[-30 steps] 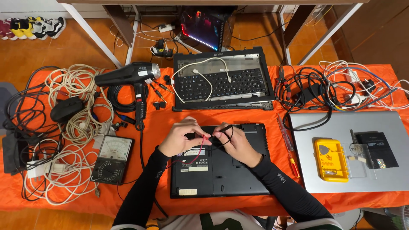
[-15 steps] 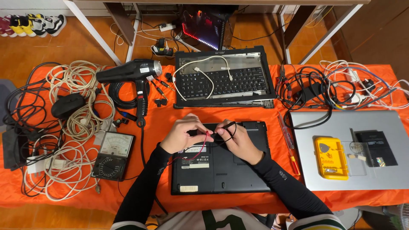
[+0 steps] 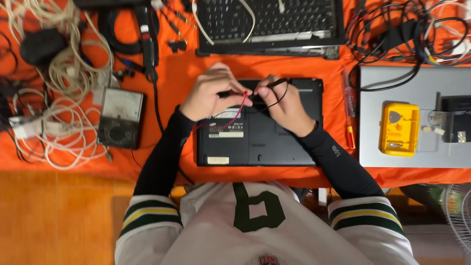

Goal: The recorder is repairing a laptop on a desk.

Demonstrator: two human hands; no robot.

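Observation:
A black laptop lies upside down on the orange table cover, straight in front of me. Both my hands rest over its far edge. My left hand pinches a probe with a red lead that loops down over the laptop's base. My right hand pinches a probe with a black lead curling between the two hands. The probe tips meet near the laptop's top edge; the exact contact spot is hidden by my fingers.
An analog multimeter lies left of the laptop beside white cable coils. A disassembled keyboard deck lies beyond. To the right are a red screwdriver, a silver laptop lid with a yellow case, and tangled black cables.
The camera has dropped lower and closer, so the far table edge is out of view and my torso shows. Both hands stay on the probes over the laptop's far edge.

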